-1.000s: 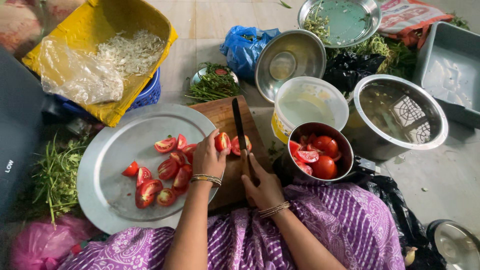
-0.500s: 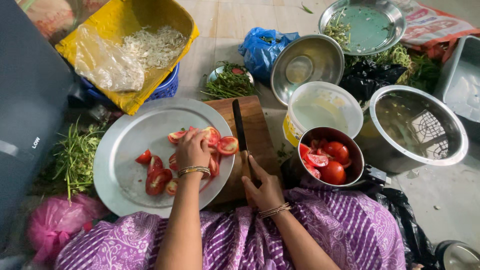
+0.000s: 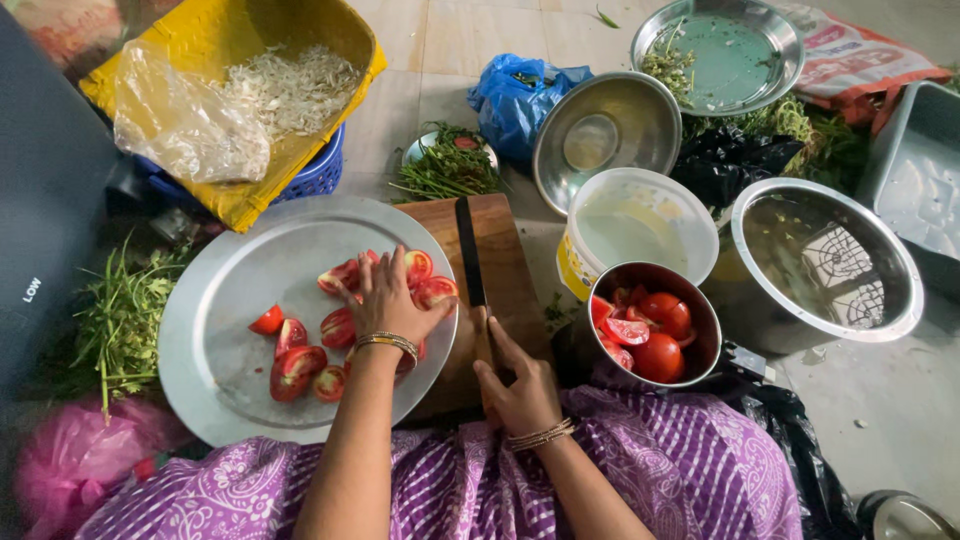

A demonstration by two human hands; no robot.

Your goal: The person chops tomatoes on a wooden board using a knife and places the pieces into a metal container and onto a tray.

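Observation:
My left hand (image 3: 385, 300) lies palm down, fingers spread, on cut tomato wedges (image 3: 300, 350) over the round steel plate (image 3: 215, 300). Two or three wedges (image 3: 430, 280) lie just past its fingertips at the plate's right rim. My right hand (image 3: 520, 385) grips the handle of a long dark knife (image 3: 468, 250), whose blade rests flat on the wooden cutting board (image 3: 500, 245). To the right, a small steel bowl (image 3: 700, 320) holds whole and cut tomatoes (image 3: 650, 325).
Around the board: a white plastic bucket (image 3: 640, 225), two empty steel bowls (image 3: 605, 125) (image 3: 825, 260), a steel dish of water (image 3: 725, 50), green stalks (image 3: 450, 170), a blue bag (image 3: 520, 90), a yellow bag of shreds (image 3: 250, 90), leafy greens (image 3: 120, 320), a pink bag (image 3: 80, 465).
My left hand carried tomato wedges from the cutting board leftward onto the steel plate and now rests on the pile. My right hand and the knife stayed on the board.

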